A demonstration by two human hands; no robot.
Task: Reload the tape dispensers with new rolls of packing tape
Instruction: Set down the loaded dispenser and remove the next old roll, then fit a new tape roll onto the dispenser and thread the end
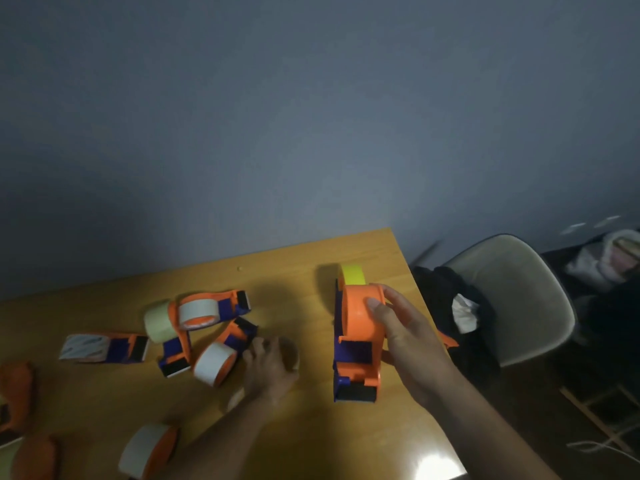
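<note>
- Dim room, grey-blue wall behind a yellow wooden desk.
- Pale chair to the right of the desk, dark clothing draped over its near edge.
- Right hand wrapped around an orange and blue dispenser standing near the desk's right edge, thumb on the round orange cover, blade end toward the camera.
- Yellow roll poking up just behind that dispenser, touching it.
- Left hand lower on the desk, fingers curled around a brownish cardboard ring, blurred.
- Cluster of loaded dispensers just left of the left hand: one with a white roll lying on its side, another white roll tilted below it, a cream roll at the cluster's left.
- Further left, a dispenser with a streaky grey roll, lying apart from the cluster.
- Near bottom edge, another roll on an orange hub, beside the left forearm.
- Blurred orange shapes at the far left edge; cannot tell exactly what.
</note>
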